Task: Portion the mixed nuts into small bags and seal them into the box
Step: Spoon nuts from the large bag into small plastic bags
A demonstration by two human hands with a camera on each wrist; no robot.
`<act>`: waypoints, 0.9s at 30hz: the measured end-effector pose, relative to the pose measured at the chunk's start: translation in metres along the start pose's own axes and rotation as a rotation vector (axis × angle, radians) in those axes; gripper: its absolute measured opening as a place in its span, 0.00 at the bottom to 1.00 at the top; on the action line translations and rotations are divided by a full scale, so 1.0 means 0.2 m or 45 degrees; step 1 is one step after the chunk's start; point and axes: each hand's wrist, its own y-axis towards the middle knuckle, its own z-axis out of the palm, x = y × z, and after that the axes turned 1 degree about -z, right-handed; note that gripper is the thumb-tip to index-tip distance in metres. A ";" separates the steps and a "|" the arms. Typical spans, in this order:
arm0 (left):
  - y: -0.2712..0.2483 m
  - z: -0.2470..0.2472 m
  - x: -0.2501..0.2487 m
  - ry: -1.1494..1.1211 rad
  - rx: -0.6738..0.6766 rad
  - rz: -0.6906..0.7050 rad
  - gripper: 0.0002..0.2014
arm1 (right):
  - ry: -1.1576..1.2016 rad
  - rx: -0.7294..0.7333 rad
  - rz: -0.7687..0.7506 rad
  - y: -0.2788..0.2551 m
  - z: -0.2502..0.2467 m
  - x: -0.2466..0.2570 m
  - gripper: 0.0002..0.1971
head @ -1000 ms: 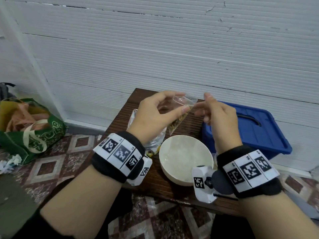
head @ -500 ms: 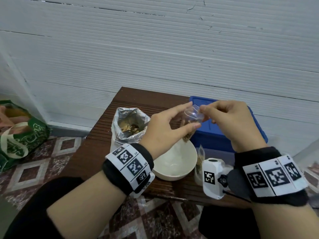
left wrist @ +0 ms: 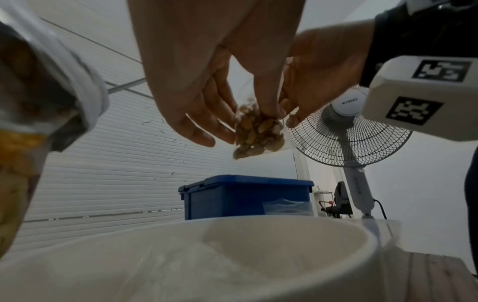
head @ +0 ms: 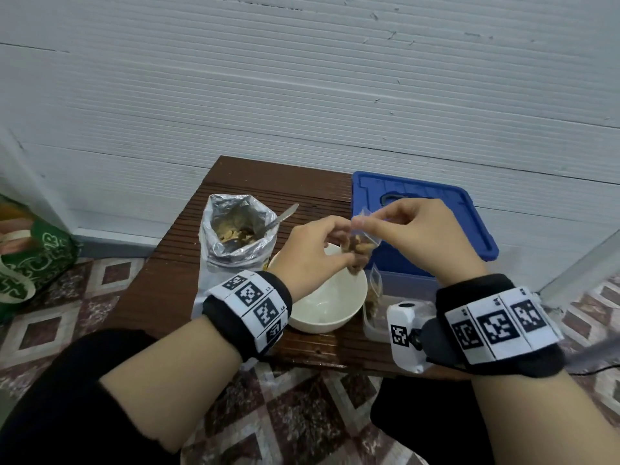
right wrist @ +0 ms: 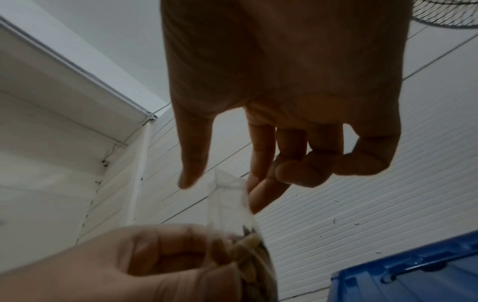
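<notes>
1. Hanging between both hands above the bowl [head: 327,302], a small clear bag [head: 360,245] part-filled with nuts [left wrist: 254,132] is seen; the bowl sits at 6 o'clock of the bag.
2. The bag's lower part is pinched by the left hand [head: 308,253], fingers curled round it at the nut level.
3. The bag's top edge is pinched by the right hand [head: 414,236] in the head view, thumb and forefinger closed on the film; in the right wrist view the thumb appears slightly apart from the film, so firmness of grip cannot be told.
4. An open foil pouch [head: 238,236] of nuts is noted at 9 o'clock of the bowl, with a spoon [head: 281,218] handle projecting toward 2 o'clock.
5. A blue box [head: 422,223], lid on, is recorded at 2 o'clock of the bowl, at the table [head: 167,286] edge.
6. A clear tub [head: 374,317] holding a filled bag is seen just at 3 o'clock of the bowl.
7. A standing fan [left wrist: 346,130] is visible beyond the box in the left wrist view.
</notes>
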 end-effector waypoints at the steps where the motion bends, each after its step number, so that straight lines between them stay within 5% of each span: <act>1: 0.00 0.00 0.00 0.005 -0.006 -0.004 0.19 | -0.053 0.003 -0.003 0.00 0.01 0.00 0.14; 7: 0.01 0.00 0.02 0.051 0.004 -0.029 0.20 | -0.139 -0.100 -0.024 0.02 0.09 0.00 0.04; 11: 0.01 0.01 0.04 0.089 0.071 -0.099 0.27 | -0.141 -0.157 0.043 0.02 0.08 -0.01 0.10; 16: 0.01 -0.01 0.06 0.176 0.099 -0.179 0.23 | -0.238 -0.268 0.161 0.04 -0.01 -0.08 0.14; 21: 0.01 -0.01 0.08 0.267 0.119 -0.239 0.21 | -0.459 -0.184 0.312 0.04 -0.04 -0.18 0.16; 27: 0.02 -0.02 0.10 0.347 0.152 -0.324 0.22 | -0.683 -0.032 0.463 0.03 0.06 -0.26 0.07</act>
